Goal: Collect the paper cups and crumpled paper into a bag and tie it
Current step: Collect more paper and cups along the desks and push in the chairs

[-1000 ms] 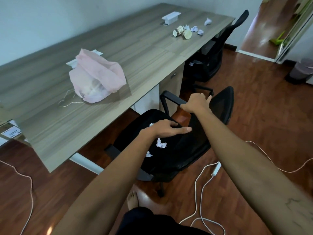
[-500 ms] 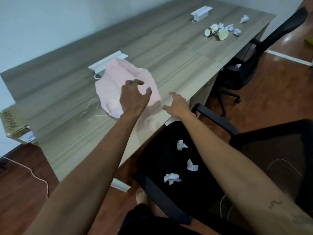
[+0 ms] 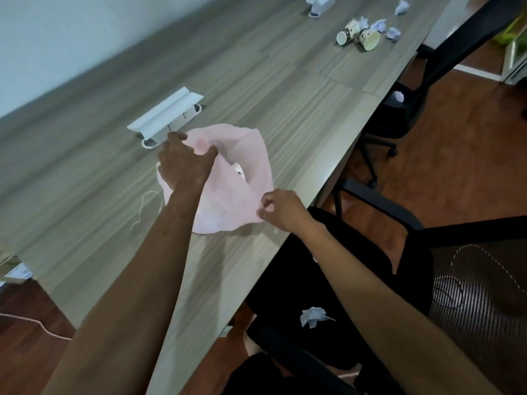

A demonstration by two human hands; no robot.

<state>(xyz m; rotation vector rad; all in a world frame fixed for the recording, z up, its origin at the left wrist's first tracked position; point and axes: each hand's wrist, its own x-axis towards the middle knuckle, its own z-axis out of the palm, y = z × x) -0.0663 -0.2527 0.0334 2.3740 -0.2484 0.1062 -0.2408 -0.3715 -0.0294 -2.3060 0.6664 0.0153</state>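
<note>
A thin pink bag (image 3: 228, 195) lies on the long wooden desk (image 3: 256, 81) near its front edge, mouth held apart. My left hand (image 3: 185, 162) grips the bag's far rim. My right hand (image 3: 281, 209) pinches the near rim. Something white shows inside the bag. Two paper cups (image 3: 358, 37) lie on their sides at the desk's far end, with several crumpled papers (image 3: 392, 31) around them. One crumpled paper (image 3: 312, 316) rests on the seat of the near black chair (image 3: 356, 280). Another paper ball (image 3: 398, 96) sits on the far chair.
A white socket box (image 3: 168, 115) stands on the desk just behind the bag, and a second one (image 3: 320, 2) at the far end. A thin string (image 3: 145, 205) lies left of the bag. A second black chair (image 3: 445, 69) stands farther along. Cables run over the wooden floor.
Both hands left the chair and reached the bag. My left hand now grips its far rim, my right hand pinches the near rim, and the mouth is spread apart. The view moved closer.
</note>
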